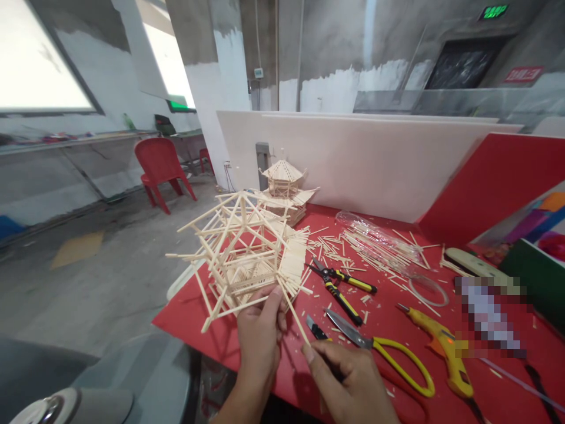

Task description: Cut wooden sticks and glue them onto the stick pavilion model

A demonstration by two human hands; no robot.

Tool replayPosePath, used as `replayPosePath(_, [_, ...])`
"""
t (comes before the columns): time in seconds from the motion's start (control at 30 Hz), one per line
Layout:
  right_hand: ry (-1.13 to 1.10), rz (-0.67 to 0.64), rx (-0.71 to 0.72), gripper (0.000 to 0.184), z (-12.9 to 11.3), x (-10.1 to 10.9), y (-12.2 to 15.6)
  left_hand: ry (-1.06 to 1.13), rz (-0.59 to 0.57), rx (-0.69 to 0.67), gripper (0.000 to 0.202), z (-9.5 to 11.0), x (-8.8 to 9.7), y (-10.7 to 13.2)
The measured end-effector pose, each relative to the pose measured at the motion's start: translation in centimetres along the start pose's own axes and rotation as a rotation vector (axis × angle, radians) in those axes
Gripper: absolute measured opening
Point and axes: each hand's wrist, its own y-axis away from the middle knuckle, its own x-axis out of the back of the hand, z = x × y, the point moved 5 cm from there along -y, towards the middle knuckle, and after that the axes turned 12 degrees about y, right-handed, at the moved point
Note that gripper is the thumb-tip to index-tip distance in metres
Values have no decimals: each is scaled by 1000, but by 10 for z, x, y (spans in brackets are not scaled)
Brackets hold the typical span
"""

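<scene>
Head view: frame (252, 281) beyond left fingers (273, 301), edge clamped; stick (295, 312) pinched by right fingers (309, 355).

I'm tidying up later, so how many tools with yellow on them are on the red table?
4: the cutters mid-table, the scissors nearer, the glue gun at right, and a tool beyond the right hand, partly hidden. More may be covered.

Over there, a pale stick framework (242, 219), openwork under a peaked top, sits at the tabletop's (185, 312) nine o'clock side, close-set sticks (293, 259) panelling its three o'clock flank. One slim stick (295, 313) slants from eleven toward five o'clock.
</scene>
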Motion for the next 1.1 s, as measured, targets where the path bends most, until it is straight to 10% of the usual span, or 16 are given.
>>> replayPosePath(0.5, [4,-17,-37,44,-1,-2,0,9,11,-99,22,1,-7,-6])
replayPosePath(1.1, [177,-50,370,36,18,-14,31,-18,-15,96,34,-7,29,34])
